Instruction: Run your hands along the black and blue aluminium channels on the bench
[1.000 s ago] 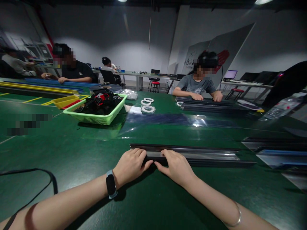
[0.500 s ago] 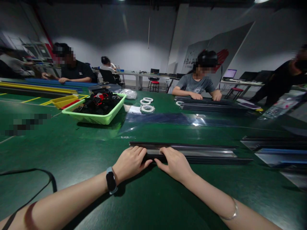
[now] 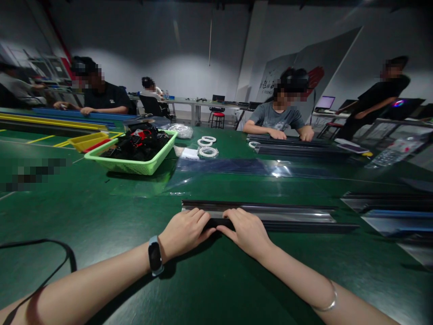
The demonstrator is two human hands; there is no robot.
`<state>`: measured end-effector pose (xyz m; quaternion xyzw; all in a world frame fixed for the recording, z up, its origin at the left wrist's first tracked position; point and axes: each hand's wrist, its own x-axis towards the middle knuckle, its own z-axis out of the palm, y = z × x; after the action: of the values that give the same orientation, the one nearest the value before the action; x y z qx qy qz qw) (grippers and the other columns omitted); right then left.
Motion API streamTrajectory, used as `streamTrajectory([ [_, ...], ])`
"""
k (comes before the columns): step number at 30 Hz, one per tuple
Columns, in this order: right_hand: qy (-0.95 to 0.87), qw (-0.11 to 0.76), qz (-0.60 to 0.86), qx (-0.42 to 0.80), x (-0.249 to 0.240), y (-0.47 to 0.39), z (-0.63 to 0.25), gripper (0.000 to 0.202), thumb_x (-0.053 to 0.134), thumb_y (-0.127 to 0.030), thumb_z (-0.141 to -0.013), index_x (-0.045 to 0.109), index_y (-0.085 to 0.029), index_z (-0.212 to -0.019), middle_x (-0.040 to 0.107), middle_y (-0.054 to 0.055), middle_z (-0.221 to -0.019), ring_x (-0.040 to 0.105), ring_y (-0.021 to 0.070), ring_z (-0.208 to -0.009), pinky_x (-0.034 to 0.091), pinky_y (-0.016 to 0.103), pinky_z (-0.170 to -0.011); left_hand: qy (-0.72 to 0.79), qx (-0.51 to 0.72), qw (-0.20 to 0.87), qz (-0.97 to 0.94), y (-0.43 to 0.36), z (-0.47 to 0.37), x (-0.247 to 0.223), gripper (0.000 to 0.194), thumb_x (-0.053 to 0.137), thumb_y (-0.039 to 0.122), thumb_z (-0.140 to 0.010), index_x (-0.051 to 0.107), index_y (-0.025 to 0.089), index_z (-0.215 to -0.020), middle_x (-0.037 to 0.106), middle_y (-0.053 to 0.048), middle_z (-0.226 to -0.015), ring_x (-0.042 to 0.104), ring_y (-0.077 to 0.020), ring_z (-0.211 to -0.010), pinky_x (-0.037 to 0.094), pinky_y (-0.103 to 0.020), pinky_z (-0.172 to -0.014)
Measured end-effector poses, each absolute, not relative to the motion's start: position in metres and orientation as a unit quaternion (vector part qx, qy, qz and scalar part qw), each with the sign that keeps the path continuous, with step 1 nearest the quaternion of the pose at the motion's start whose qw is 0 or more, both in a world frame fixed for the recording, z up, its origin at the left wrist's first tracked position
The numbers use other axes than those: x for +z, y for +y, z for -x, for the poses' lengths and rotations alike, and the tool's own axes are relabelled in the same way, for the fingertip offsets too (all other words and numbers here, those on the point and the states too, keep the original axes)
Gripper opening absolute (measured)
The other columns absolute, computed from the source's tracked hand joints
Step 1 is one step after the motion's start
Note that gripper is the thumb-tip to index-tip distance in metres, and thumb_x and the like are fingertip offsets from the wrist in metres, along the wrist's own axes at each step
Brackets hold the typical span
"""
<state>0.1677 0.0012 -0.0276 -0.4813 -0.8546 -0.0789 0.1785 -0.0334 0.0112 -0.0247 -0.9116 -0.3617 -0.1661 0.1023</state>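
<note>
A long black strip (image 3: 304, 227) lies along the near side of a clear plastic sheet (image 3: 297, 216) on the green table. A second black strip (image 3: 270, 206) runs along the sheet's far side. My left hand (image 3: 187, 229) grips the near strip close to its left end, fingers over the top and thumb at the front. Just to the right, my right hand (image 3: 246, 231) pinches the same strip, its thumb almost touching the left thumb. The palms hide parts of the strip.
A green basket (image 3: 154, 166) of black and red items stands at the back left beside a yellow tray (image 3: 88, 141). White tape rolls (image 3: 208, 152) and a clear film (image 3: 230, 167) lie ahead. More strips (image 3: 389, 214) are at right. A co-worker (image 3: 282, 119) sits opposite.
My hands stay on the near strip, with the right hand shifted very slightly left, closer to the left one. At back right, a standing person has straightened and moved left.
</note>
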Motion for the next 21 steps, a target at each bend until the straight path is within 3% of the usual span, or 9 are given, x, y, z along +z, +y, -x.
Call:
streamTrajectory([
  [8, -0.852, 0.142, 0.488, -0.123, -0.025, 0.002, -0.167, 0.035, 0.04, -0.05, -0.082, 0.053, -0.018, -0.077, 0.058, 0.004, -0.074, 0.054, 0.0172, -0.073, 0.036, 0.027, -0.06, -0.371, -0.164, 0.116, 0.907, 0.013, 0.032, -0.026, 0.033, 0.031, 0.044, -0.087, 0.049, 0.016, -0.081, 0.054, -0.004, -0.074, 0.053, -0.0169, -0.069, 0.041, -0.027, -0.057],
  [21, -0.839, 0.162, 0.503, -0.133, -0.018, 0.0, -0.18, 0.043, 0.043, -0.059, -0.076, 0.054, -0.017, -0.07, 0.059, 0.005, -0.073, 0.054, 0.0168, -0.072, 0.035, 0.027, -0.062, -0.436, -0.166, 0.155, 0.871, 0.013, 0.045, -0.028, 0.036, 0.031, 0.044, -0.087, 0.05, 0.017, -0.075, 0.056, -0.005, -0.073, 0.053, -0.018, -0.068, 0.039, -0.029, -0.059],
])
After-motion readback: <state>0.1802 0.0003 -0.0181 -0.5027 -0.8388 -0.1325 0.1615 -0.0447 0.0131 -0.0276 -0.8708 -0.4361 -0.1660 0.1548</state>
